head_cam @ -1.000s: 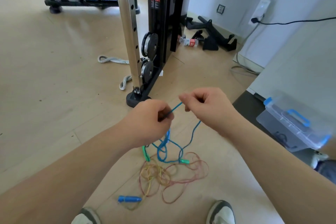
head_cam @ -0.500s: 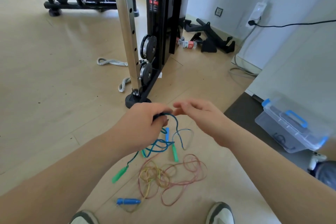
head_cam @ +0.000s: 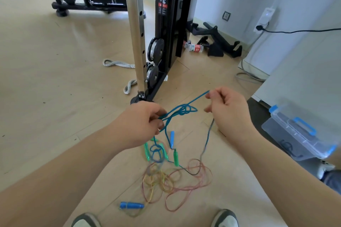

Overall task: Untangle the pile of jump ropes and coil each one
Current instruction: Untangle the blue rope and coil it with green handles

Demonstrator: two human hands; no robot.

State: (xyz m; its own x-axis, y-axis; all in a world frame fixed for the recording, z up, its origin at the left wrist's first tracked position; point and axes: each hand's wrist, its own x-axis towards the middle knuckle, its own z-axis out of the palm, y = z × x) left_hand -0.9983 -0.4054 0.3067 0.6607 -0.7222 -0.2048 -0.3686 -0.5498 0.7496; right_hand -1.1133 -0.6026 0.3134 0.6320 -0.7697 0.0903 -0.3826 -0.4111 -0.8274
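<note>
Blue rope held up between both hands, tangle below on the floor.

Left hand: grip clamped, fingers curled and pinching the blue rope where several strands bunch together. Right hand: grip pinched on one strand of the same rope, held higher and to the right, the strand taut between the hands. A loose knot of loops sits mid-span, nearer the left hand. More blue cord, a blue handle and green handles hang under the left hand. Another strand drops from under the right hand to the floor. Red and yellow ropes lie looped on the floor between the shoes and the hands; a second blue handle lies near the left shoe. Clear lidded box far right.
</note>
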